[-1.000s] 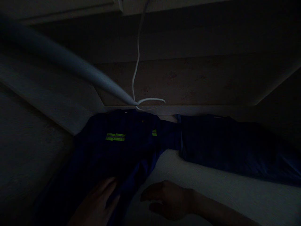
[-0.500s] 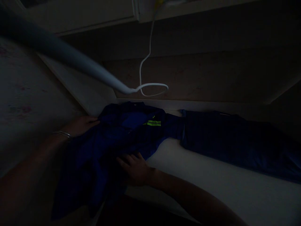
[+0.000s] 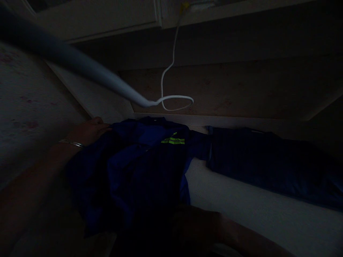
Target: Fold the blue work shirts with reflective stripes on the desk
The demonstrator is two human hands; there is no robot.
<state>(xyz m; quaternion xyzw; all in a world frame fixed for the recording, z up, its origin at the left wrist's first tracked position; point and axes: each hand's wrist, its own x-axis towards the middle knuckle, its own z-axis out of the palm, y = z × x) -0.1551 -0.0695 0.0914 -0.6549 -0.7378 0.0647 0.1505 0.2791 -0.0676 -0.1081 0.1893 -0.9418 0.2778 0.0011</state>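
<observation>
Head view: the dark-blue garment [image 3: 142, 146] lies between and ahead of the 2 bare hands, rumpled, partly over a pale surface [image 3: 241, 200]. The left hand [image 3: 89, 131] meets its left edge, though I cannot tell from here whether the fingers pinch the cloth or just press. The right hand [image 3: 191, 223] sits in deep shadow by the near folds; I cannot make out its grip either. I'd judge the cloth light, soft and hardly fragile, quick to bunch. The reflective strip [image 3: 174, 141], ahead of the right hand, is probably stiffer. I'd take hold at 2 places: the edge beside the left hand and the folds beside the right.
</observation>
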